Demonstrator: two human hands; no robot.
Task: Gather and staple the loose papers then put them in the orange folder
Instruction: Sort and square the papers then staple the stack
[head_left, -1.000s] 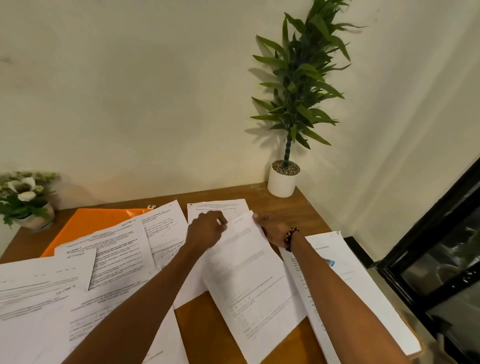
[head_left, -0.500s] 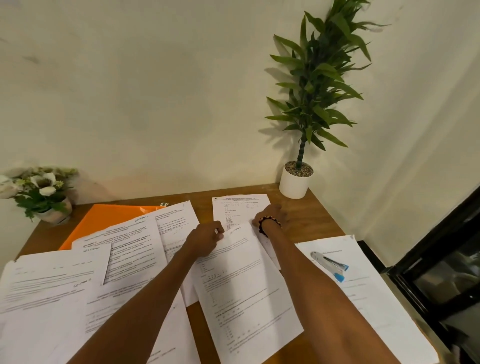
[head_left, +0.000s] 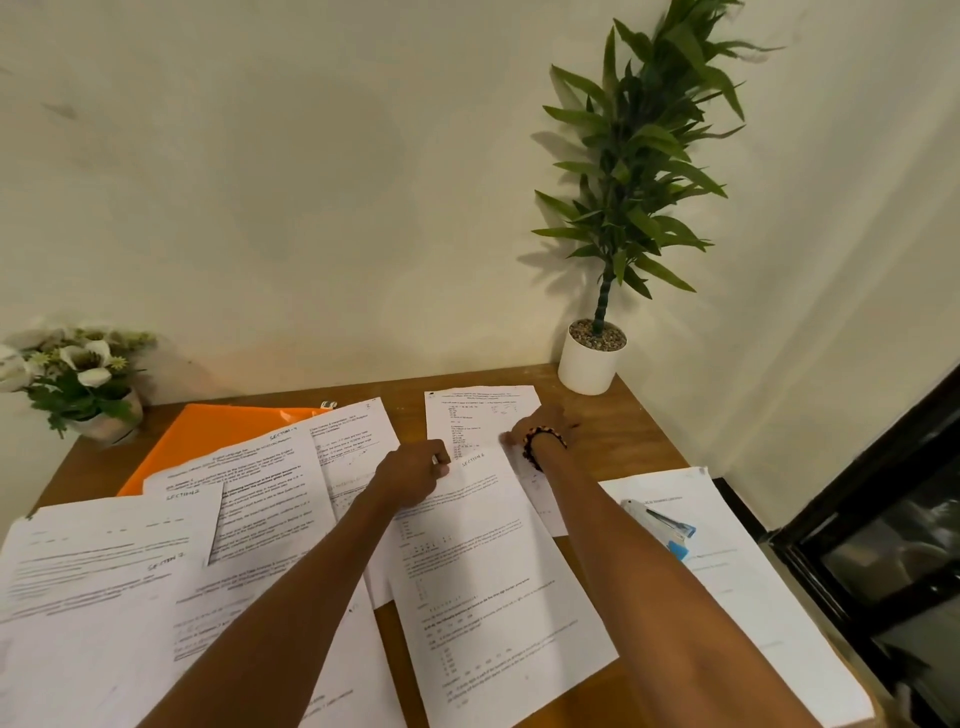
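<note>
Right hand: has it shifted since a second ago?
Yes. The right hand has gone away from the body, off the near sheet onto the far sheet, closer to the white plant pot.

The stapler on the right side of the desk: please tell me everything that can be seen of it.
The stapler is small, with a pale grey or white top and bright blue parts at its base and near end. It looks like plastic. It lies flat and slanted on a white printed sheet at the desk's right side, just right of the person's right forearm. No hand touches it. Whether it is loaded cannot be told.
</note>
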